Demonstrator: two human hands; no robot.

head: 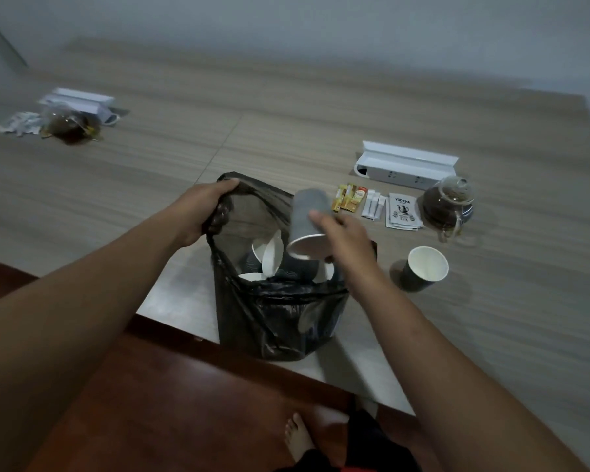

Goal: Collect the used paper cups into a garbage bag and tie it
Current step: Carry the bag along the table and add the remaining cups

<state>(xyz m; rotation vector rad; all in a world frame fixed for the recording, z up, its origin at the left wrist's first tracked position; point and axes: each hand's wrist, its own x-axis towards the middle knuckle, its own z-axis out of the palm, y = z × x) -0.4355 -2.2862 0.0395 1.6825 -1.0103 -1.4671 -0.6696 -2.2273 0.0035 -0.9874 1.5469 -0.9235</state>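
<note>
A black garbage bag [273, 318] stands open at the table's near edge, with several grey paper cups [269, 257] lying inside it. My left hand [205, 209] grips the bag's far-left rim and holds the mouth up. My right hand [344, 236] holds a grey paper cup [309, 221] upside down and tilted, directly over the bag's opening. Another grey paper cup [423, 269] stands upright on the table to the right of the bag, white inside.
A glass teapot [448, 206] with dark tea, tea sachets [402, 211] and small packets [349, 199] sit behind the right cup, in front of a white socket box [406, 165]. At far left lie a second teapot [70, 126], wrappers and another white box [82, 100]. The table edge [171, 321] is close to me.
</note>
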